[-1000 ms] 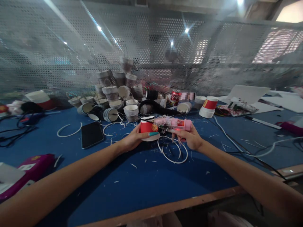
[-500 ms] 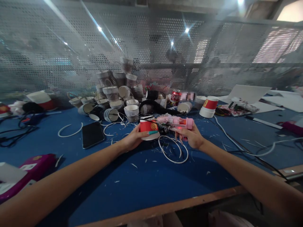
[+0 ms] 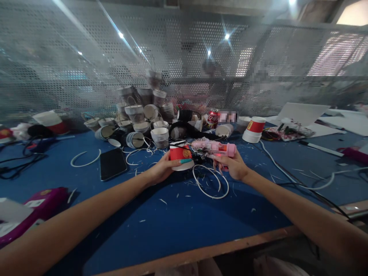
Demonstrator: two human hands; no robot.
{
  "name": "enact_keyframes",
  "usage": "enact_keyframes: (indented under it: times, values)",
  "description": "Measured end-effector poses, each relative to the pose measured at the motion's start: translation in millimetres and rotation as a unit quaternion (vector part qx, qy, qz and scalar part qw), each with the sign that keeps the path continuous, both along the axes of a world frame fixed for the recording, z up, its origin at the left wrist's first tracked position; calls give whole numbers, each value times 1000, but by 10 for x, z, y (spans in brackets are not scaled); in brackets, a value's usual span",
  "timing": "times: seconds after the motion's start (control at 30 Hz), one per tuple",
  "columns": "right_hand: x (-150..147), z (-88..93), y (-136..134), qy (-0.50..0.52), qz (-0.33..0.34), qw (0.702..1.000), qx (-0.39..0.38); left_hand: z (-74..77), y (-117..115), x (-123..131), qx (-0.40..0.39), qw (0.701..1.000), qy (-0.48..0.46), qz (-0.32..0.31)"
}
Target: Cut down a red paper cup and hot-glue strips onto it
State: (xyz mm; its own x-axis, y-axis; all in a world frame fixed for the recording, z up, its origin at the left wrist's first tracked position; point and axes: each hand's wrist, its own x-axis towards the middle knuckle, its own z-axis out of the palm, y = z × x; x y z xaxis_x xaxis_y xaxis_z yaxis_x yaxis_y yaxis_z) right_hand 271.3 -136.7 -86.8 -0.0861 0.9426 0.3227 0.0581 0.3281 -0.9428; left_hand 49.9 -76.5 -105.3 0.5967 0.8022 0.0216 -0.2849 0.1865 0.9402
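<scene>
Red cup [image 3: 176,154] gripped w/ L hand [image 3: 161,168], pink tool [image 3: 212,147] gripped w/ R hand [image 3: 236,168], tip hard to ID

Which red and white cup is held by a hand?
The front cup beside the pink tool, gripped by the left hand; the cup stack at right and the far-left cup are untouched.

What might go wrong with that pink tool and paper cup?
The left hand holds the red paper cup right beside the pink tool in the right hand; a slip might dent the cup. The loop of white cord close by could snag. The piled cups behind might topple if bumped.
</scene>
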Motion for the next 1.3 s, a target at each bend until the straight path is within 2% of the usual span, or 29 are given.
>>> enact_keyframes:
  times: [0.27, 0.5, 0.73, 0.9, 1.13, 1.3]
  values:
    - [-63, 28, -46, -8, 46, 999, 23, 31, -27, -6, 10, 1000, 28, -5]
    - [-11, 4, -5, 22, 15, 999, 29, -8, 4, -8, 3, 1000, 1, 2]
    - [-47, 24, -36, 18, 35, 999, 20, 23, -27, 6, 3, 1000, 19, 7]
    - [-68, 22, -50, -9, 56, 997, 46, 17, -21, -8, 10, 999, 34, 3]
    - [-11, -7, 4, 18, 11, 999, 26, -14, 10, -15, 3, 1000, 7, 3]
    - [-33, 28, -23, 24, 14, 1000, 11, -1, -6, -6, 2, 1000, 14, 4]
